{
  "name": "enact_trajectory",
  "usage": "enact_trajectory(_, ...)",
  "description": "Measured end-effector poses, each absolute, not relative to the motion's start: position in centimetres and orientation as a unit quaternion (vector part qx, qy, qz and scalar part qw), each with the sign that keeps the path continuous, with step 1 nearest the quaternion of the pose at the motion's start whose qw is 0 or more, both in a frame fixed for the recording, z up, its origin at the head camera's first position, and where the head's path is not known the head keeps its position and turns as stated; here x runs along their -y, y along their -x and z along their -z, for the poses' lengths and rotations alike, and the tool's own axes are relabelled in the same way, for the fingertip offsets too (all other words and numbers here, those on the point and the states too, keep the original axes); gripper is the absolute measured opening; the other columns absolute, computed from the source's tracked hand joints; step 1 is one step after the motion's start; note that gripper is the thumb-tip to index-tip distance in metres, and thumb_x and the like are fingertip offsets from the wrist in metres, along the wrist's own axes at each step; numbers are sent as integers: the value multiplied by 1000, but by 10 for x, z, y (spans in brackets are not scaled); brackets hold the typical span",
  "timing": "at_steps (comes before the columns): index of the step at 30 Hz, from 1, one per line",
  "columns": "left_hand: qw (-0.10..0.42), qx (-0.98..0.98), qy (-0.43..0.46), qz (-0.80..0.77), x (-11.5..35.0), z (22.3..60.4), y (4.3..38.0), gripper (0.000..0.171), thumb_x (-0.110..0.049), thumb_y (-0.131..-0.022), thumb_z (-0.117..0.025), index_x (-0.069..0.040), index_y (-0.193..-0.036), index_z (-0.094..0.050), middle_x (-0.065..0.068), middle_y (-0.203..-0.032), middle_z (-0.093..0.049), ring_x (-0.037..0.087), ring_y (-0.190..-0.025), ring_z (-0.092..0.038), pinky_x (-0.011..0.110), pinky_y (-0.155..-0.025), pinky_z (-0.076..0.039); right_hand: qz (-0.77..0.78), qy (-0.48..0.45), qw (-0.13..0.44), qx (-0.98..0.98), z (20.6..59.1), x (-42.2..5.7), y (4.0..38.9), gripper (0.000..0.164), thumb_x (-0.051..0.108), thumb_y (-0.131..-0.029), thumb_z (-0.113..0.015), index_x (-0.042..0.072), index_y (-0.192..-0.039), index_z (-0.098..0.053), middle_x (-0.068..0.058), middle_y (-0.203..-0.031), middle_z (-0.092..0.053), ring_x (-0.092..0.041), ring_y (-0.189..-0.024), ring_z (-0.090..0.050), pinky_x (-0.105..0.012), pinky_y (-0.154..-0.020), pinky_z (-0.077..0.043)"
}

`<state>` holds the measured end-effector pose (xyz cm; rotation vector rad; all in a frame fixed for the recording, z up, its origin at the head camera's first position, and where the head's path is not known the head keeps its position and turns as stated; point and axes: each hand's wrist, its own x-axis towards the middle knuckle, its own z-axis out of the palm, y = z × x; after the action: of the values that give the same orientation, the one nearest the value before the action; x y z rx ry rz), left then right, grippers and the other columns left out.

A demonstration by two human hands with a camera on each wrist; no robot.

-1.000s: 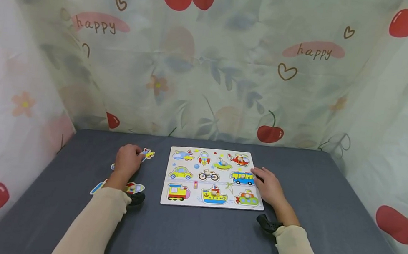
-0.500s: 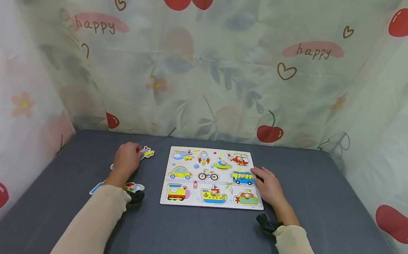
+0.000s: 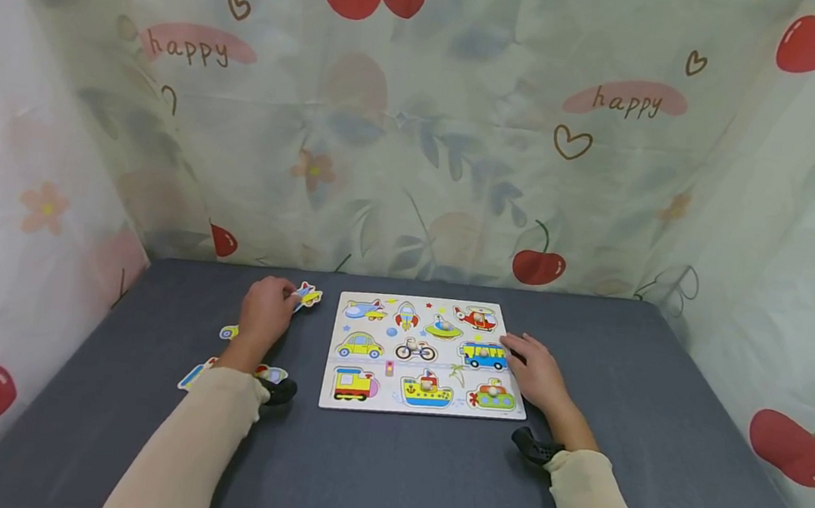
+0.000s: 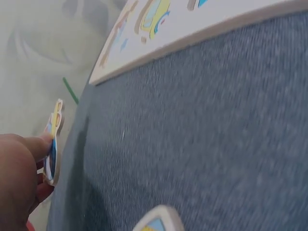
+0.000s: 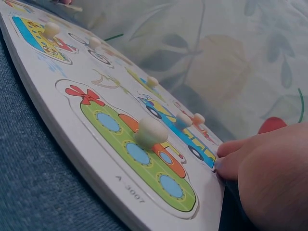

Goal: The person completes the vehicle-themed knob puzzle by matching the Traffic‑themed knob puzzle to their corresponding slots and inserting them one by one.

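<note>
My left hand (image 3: 266, 317) pinches an airplane puzzle piece (image 3: 309, 296) between thumb and fingers, left of the puzzle board (image 3: 386, 406). In the left wrist view the airplane piece (image 4: 54, 144) is raised on edge, its shadow falling on the cloth. My right hand (image 3: 536, 371) rests at the board's right side, with fingertips touching the edge beside the bus piece (image 3: 484, 356). Knobbed pieces such as the submarine (image 5: 139, 149) sit in the board. Flat pictures of an airplane (image 3: 367, 310), rocket, car and train show no knobs.
Loose pieces lie around my left forearm: a rocket piece (image 3: 276, 375), a yellow piece with a wheel (image 3: 228, 332) and a blue-edged piece (image 3: 193, 374), partly hidden by the arm. A grey cloth (image 3: 388, 486) covers the table; a printed curtain (image 3: 418, 163) hangs behind.
My left hand has moved a little right and away from me with the airplane piece, uncovering more of the yellow piece. My right hand and the board have stayed in place.
</note>
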<state>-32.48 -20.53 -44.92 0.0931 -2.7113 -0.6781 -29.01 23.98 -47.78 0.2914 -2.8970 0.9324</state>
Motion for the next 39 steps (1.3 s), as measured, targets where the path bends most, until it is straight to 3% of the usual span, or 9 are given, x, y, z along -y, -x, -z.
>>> enact_trajectory(10,160,952,-31,258,175,445,324,22,-20,-92,-69,-3,-105,-70,15,-104,-64,33,-102,-58,48,-89,-45,-299,-96,44,949,482,-243,289,41,9,-99,-54,0,-139,-51,-20,-143,-47,-41,-139,-27,-63,-108,-22)
enact_trajectory(33,186,946,12,264,126,454,325,15,-16,-91,-70,-8,-104,-70,8,-114,-61,27,-106,-53,44,-92,-47,-298,-99,54,948,481,-242,292,41,9,-99,-54,1,-139,-52,-19,-143,-48,-41,-139,-28,-61,-109,-22)
enact_trajectory(39,193,948,30,253,120,458,324,11,-17,-92,-69,-10,-101,-69,5,-112,-60,24,-104,-52,41,-88,-48,-297,-101,55,948,485,-242,294,41,10,-99,-53,1,-139,-52,-19,-143,-48,-40,-139,-28,-60,-110,-22)
